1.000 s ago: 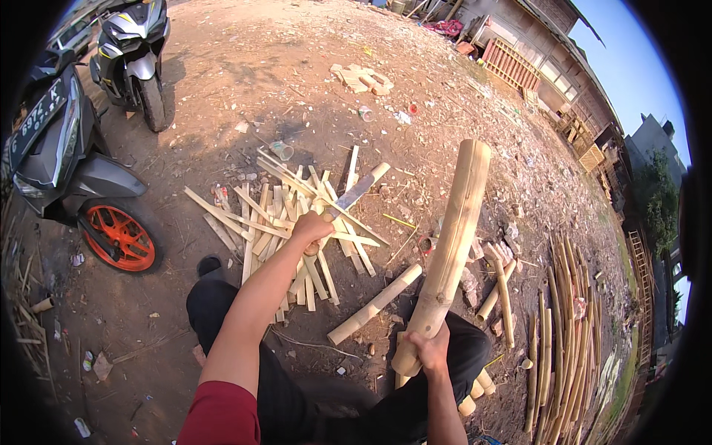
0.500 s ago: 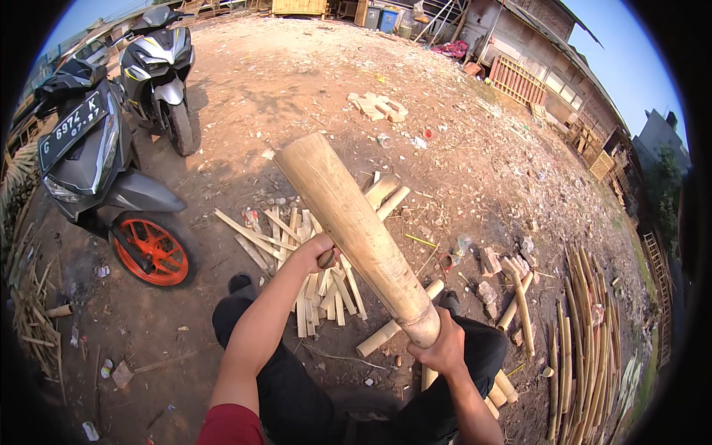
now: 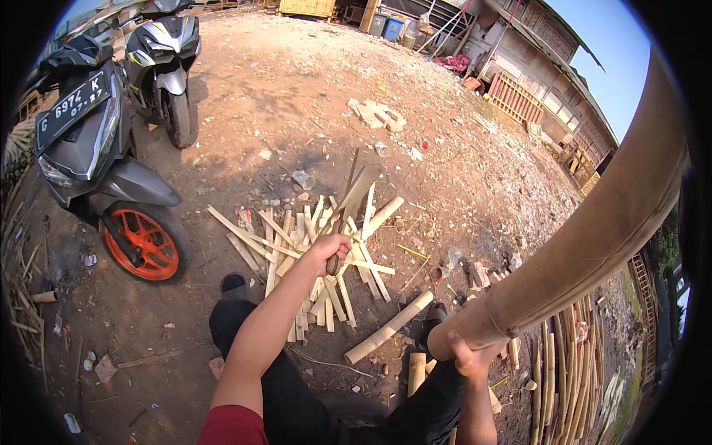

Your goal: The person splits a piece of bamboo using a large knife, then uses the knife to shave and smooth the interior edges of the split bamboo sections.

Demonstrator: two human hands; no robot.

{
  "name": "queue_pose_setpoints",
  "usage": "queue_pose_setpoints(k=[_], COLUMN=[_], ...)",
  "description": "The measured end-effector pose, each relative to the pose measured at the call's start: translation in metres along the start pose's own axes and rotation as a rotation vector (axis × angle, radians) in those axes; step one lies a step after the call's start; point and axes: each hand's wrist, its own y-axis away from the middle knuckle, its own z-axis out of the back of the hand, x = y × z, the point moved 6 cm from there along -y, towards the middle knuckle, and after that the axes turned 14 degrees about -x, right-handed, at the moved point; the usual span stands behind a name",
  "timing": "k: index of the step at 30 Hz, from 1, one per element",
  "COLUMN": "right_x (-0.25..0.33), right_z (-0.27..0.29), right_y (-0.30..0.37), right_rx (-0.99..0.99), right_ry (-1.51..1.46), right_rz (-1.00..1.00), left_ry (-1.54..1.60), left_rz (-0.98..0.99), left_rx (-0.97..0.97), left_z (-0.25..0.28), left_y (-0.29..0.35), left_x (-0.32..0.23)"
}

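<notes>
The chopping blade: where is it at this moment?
In the head view, the chopping blade is left of centre, gripped in the left hand above the pile of split bamboo strips.

A thick, pale brown bamboo pole [image 3: 593,222] is held at its cut lower end, and it rises tilted up and to the right, close to the camera, until it is cut off by the picture's edge. A ring-like node is seen on it just above the gripped end. A long knife with a broad flat blade [image 3: 354,196] is held by its dark handle, the blade pointing up and slightly right above the heap of split bamboo strips.
</notes>
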Motion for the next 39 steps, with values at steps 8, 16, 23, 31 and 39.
queue_pose_setpoints(k=[8, 16, 23, 31, 39], right_x=[-0.073, -0.038, -0.091, -0.064, -0.099], right_z=[0.004, 0.009, -0.02, -0.015, -0.004], right_y=[0.027, 0.009, 0.068, 0.024, 0.052], right_rx=[0.241, -0.019, 0.435, 0.033, 0.274], right_ry=[0.083, -0.157, 0.002, -0.223, -0.153], right_rz=[-0.252, -0.089, -0.464, 0.059, -0.417], left_ry=[0.11, -0.026, -0.079, -0.095, -0.108], left_rz=[0.042, -0.162, -0.08, -0.192, -0.135], left_rx=[-0.111, -0.148, -0.202, -0.167, -0.28], left_z=[0.017, 0.0, 0.019, 0.004, 0.025], left_y=[-0.018, -0.005, -0.01, 0.014, 0.005], left_x=[0.009, -0.011, 0.0, -0.018, -0.013])
